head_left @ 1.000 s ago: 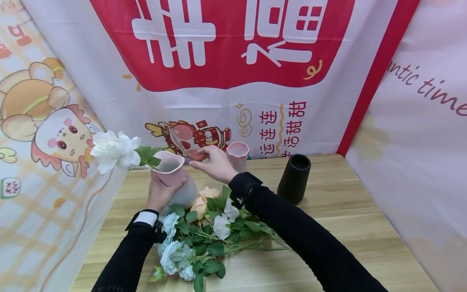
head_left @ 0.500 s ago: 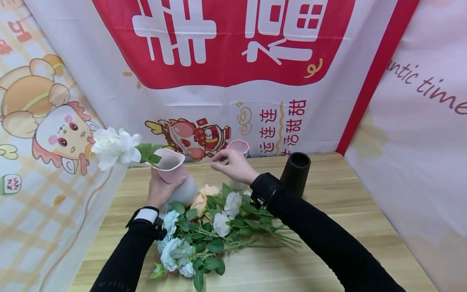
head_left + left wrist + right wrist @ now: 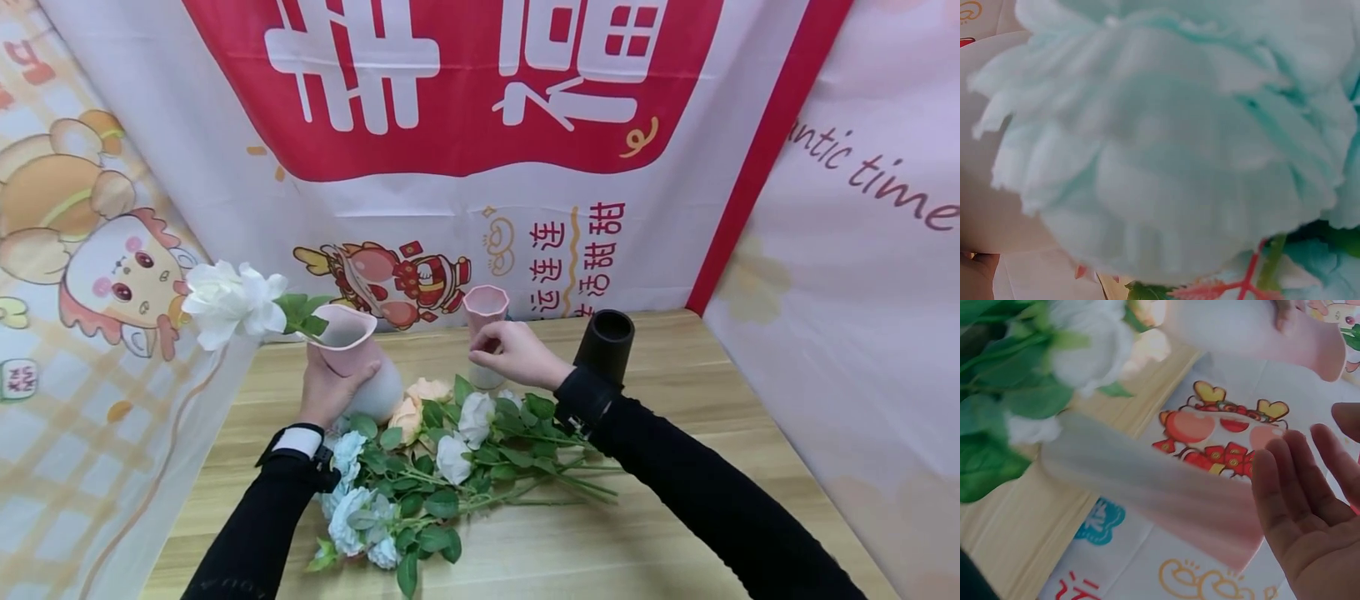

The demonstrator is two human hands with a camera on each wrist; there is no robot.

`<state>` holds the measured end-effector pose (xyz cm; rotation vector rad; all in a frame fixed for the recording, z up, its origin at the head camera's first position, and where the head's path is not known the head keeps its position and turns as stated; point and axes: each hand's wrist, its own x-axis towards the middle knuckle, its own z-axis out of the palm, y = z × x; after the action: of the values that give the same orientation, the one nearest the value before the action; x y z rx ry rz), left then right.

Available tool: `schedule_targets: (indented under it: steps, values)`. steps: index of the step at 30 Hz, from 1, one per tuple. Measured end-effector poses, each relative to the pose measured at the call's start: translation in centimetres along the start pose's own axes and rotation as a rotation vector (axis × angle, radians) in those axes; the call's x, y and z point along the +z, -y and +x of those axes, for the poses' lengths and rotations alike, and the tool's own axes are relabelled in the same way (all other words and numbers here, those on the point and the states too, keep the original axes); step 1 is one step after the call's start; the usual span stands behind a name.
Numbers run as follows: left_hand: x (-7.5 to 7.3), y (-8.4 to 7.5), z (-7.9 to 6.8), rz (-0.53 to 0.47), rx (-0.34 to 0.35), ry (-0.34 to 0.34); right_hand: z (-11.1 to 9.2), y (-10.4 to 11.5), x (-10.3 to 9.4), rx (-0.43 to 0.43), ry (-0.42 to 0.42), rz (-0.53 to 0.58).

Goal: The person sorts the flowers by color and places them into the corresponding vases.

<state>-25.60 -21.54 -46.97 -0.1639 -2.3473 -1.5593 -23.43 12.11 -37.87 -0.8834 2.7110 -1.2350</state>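
Observation:
My left hand grips a round-bellied vase, pink at the neck and white below, on the left of the table. A white artificial flower leans left out of its mouth, its stem inside hidden. My right hand, fingers loosely bent, holds nothing. It overlaps a slim pink-and-white vase in the head view; in the right wrist view relaxed fingers are beside that vase's pink rim. A pale blue flower fills the left wrist view.
Blue flowers, peach flowers and white roses lie in a pile before the vases, stems pointing right. A black vase stands behind my right wrist. Printed cloth hangs along the table's back edge.
My right hand has moved right and slightly down, away from the round-bellied vase to in front of the slim vase. The left hand still holds its vase, flower in place.

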Motion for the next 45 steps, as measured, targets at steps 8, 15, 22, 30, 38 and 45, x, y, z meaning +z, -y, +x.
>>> schedule_targets:
  steps: [8,15,22,30,38,45]
  values:
    - [-0.1,1.6,0.9,0.003,0.019,-0.019,-2.1,-2.9,-0.1,0.042,0.076,-0.068]
    - [0.1,1.6,0.6,-0.002,0.006,-0.009,-4.4,-5.2,0.5,0.043,0.129,-0.106]
    - [-0.2,0.3,-0.1,-0.017,0.004,-0.004,-5.9,-6.3,0.9,0.043,0.186,-0.171]
    - [0.1,1.9,0.6,-0.016,0.009,-0.008,-7.6,-8.1,1.4,0.063,0.193,-0.226]
    - [-0.1,-1.6,-0.7,-0.036,0.024,0.015,-8.6,-9.2,2.1,0.073,0.184,-0.32]
    - [0.0,-0.4,-0.2,-0.035,0.016,0.015,-8.9,-10.1,2.7,0.117,0.221,-0.339]
